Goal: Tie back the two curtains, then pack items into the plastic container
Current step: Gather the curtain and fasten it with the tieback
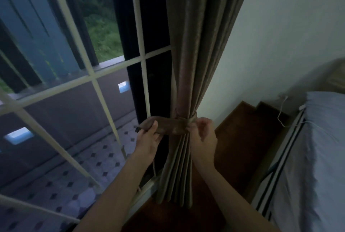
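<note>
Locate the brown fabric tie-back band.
Head view, low centre: the brown fabric tie-back band wraps the gathered grey-brown curtain, held by the left hand and right hand.

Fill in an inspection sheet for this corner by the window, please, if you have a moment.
Surface: wooden floor, dark, below the curtain.
Job's things: curtain gathered; tie band wrapped around it.
Clutter: nothing seen.
Grips: left hand holds the band's free end; right hand pinches the band beside the curtain.
Cables: white cable hanging by the bed.
Surroundings: window with white bars; pale wall.
</note>
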A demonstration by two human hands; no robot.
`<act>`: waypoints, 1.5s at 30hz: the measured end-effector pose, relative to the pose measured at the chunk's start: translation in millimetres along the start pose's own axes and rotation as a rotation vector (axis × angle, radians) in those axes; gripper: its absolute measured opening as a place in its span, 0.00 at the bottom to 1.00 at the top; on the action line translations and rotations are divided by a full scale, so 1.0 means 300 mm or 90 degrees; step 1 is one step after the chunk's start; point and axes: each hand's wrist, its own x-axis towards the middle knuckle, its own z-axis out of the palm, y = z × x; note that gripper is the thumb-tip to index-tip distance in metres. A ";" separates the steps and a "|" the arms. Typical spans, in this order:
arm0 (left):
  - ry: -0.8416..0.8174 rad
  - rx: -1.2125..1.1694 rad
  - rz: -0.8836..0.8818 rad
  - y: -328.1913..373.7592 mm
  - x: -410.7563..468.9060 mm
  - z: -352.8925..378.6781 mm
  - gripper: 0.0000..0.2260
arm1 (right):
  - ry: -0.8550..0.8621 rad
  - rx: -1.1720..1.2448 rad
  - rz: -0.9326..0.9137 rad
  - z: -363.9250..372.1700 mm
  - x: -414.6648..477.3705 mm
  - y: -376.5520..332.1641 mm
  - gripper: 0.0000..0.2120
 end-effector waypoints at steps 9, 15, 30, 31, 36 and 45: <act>-0.077 -0.044 -0.067 -0.034 0.034 -0.027 0.07 | -0.380 -0.657 -0.652 0.194 0.184 -0.133 0.11; -0.107 -0.007 -0.084 -0.068 0.030 -0.018 0.18 | -0.429 -1.097 -0.606 0.114 0.229 -0.146 0.25; -0.137 0.329 -0.095 -0.169 0.202 0.302 0.09 | -0.498 -1.249 -0.505 -0.118 0.377 -0.111 0.32; -0.159 0.357 -0.074 -0.179 0.226 0.315 0.09 | -0.493 -1.245 -0.497 -0.121 0.388 -0.100 0.29; -0.219 0.439 -0.015 -0.218 0.297 0.364 0.10 | -0.468 -1.244 -0.505 -0.143 0.423 -0.056 0.27; 0.028 0.238 -0.013 -0.326 0.333 0.405 0.15 | -0.423 -1.259 -0.464 -0.179 0.446 -0.015 0.37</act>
